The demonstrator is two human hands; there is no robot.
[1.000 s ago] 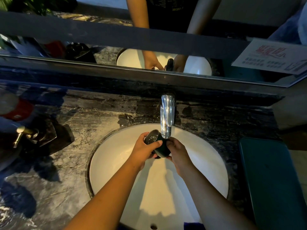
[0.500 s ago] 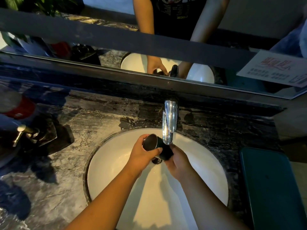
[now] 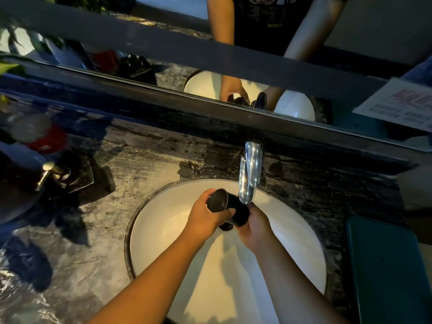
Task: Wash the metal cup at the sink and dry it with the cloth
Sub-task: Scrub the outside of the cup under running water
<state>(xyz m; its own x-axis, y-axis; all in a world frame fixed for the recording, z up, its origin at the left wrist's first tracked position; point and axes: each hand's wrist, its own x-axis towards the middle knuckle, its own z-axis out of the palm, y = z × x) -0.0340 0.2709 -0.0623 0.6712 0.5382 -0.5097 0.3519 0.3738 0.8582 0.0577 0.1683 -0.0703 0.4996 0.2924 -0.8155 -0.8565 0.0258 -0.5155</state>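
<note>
Curled the left grip [image 3: 205, 216] round the metal cup [image 3: 228, 206] near its mouth; cradled its base in the right grip [image 3: 257, 228], just under the tap [image 3: 249, 174], over the sink [image 3: 163, 242]. Judged mid-wash (no stream made out). Called next for a rinse, then a reach well right of both grips to the teal slab [image 3: 385, 265], possibly the cloth.

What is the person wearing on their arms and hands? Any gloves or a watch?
No gloves, watch or rings show: the left hand and right hand are bare, and so are both forearms. The mirror shows a dark T-shirt with a pale print on the front.
</note>
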